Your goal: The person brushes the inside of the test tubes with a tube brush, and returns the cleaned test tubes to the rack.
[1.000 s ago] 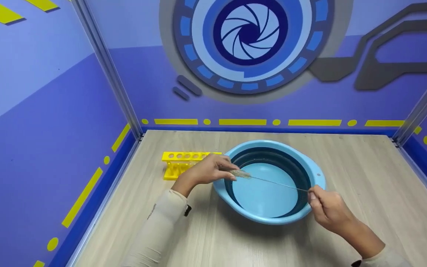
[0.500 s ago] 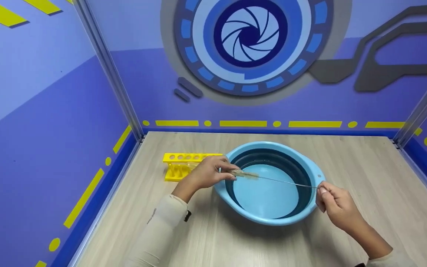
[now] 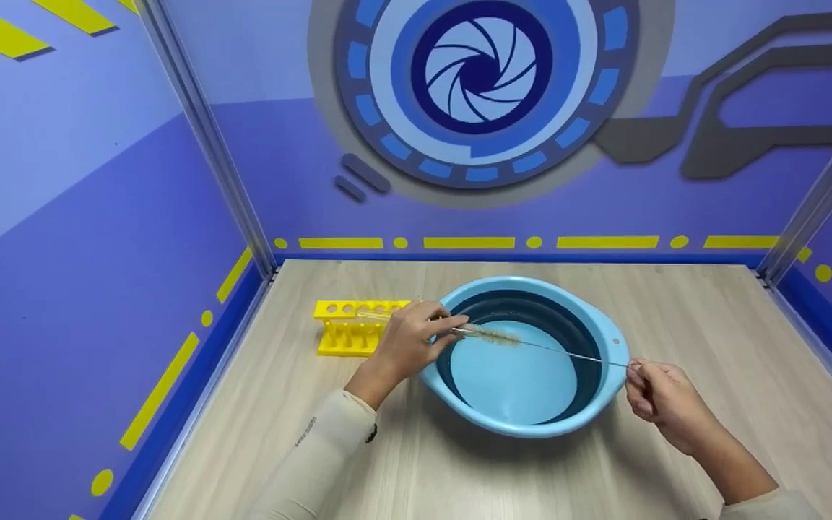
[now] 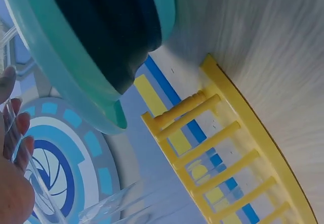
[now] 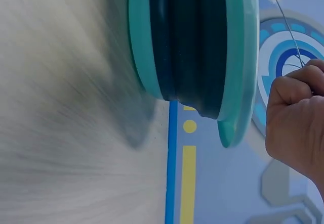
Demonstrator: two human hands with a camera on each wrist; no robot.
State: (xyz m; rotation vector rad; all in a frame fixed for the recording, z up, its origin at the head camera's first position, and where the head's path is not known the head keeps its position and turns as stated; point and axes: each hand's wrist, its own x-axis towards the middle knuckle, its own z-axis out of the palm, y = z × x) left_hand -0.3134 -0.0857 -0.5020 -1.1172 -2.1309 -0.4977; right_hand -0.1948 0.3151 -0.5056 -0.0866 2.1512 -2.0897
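Observation:
My left hand (image 3: 416,336) holds a clear test tube (image 3: 373,315) tilted above the left rim of a light blue basin (image 3: 513,390); its far end sticks out left of the hand, over the rack. From the tube's mouth side extends a test tube brush (image 3: 499,336), its tan bristles showing beyond my fingertips over the basin. My right hand (image 3: 669,397), at the basin's right rim, pinches the end of the brush's thin wire handle (image 3: 575,355). In the right wrist view the right hand's fingers (image 5: 298,82) are curled round that wire. Bristles nearest the left hand are hidden by its fingers.
A yellow test tube rack (image 3: 340,339) stands left of the basin, partly behind my left hand. Clear tube-like shapes (image 4: 109,206) show near it in the left wrist view. The wooden tabletop (image 3: 719,325) is bounded by blue printed panels (image 3: 257,159) with metal corner posts.
My right hand has moved right, drawing the brush wire along, and more bristles now show past my left fingers. The left hand has shifted slightly, with more of the tube visible over the rack.

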